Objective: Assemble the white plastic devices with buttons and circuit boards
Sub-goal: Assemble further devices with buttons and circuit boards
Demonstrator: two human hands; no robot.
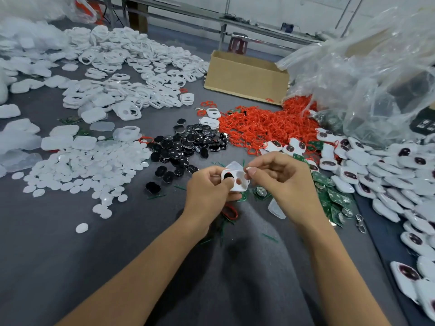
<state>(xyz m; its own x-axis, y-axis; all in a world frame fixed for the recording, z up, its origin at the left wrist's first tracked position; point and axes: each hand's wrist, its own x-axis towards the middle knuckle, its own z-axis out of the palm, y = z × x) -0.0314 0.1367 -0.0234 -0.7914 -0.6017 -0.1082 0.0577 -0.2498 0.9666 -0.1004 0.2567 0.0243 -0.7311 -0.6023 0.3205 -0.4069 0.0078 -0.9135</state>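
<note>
My left hand grips a white plastic shell over the grey table, inner side up. A black button sits in the shell's left opening; the round hole beside it is open. My right hand pinches a small white disc just above the shell's right edge. Green circuit boards lie to the right of my hands. Black buttons are heaped beyond them, white discs to the left.
Red rings are piled at centre back, in front of a cardboard box. Empty white shells cover the back left. Assembled devices line the right side under a clear plastic bag. A red ring lies below my left hand.
</note>
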